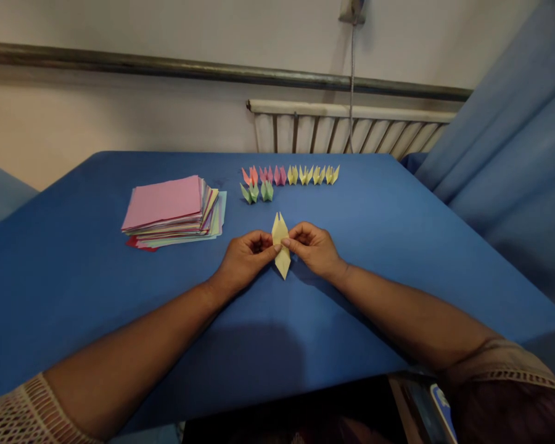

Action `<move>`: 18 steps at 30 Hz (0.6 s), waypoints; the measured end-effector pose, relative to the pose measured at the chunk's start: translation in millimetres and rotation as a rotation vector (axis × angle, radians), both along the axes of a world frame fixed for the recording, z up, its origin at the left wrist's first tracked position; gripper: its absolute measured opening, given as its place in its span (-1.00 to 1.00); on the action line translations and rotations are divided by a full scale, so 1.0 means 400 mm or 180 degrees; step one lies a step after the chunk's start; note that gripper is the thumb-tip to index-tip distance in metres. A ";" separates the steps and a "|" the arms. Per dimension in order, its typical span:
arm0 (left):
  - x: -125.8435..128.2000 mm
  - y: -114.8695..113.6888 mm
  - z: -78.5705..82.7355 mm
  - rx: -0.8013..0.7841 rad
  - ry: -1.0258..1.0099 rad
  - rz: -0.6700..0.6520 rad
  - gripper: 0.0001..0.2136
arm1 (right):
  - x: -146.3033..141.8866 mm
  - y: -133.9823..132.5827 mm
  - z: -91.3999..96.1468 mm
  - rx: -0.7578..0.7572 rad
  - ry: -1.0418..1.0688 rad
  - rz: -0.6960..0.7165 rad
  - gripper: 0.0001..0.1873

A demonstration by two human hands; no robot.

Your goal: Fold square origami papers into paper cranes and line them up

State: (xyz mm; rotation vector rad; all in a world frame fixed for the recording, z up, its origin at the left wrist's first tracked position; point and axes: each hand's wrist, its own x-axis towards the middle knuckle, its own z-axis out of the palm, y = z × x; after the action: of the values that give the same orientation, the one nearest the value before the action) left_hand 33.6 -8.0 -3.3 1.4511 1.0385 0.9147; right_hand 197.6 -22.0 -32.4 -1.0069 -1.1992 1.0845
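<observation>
A narrow, diamond-shaped piece of folded yellow paper [280, 246] stands over the middle of the blue table [398, 246]. My left hand [245, 259] pinches its left edge with thumb and fingertips. My right hand [313, 248] pinches its right edge the same way. Both hands rest on the tabletop, fingers curled in. The paper's two points aim away from me, and its lower tip points toward me.
A stack of coloured square sheets [173, 209], pink on top, lies to the left. Behind the hands stand rows of folded paper figures: pink [264, 175], yellow [313, 174] and green [256, 192]. A radiator [351, 132] and blue curtain [509, 135] stand at the back right.
</observation>
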 end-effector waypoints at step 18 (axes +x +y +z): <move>-0.002 -0.003 0.004 0.0071 0.0129 -0.0209 -0.70 | -0.007 -0.002 0.010 -0.0123 0.0479 0.0116 -0.62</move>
State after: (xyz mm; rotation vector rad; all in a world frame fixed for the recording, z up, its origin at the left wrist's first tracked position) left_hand 32.6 -9.3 -1.6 1.5191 1.0071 0.8554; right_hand 194.9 -22.7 -28.5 -0.9190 -1.0821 1.1948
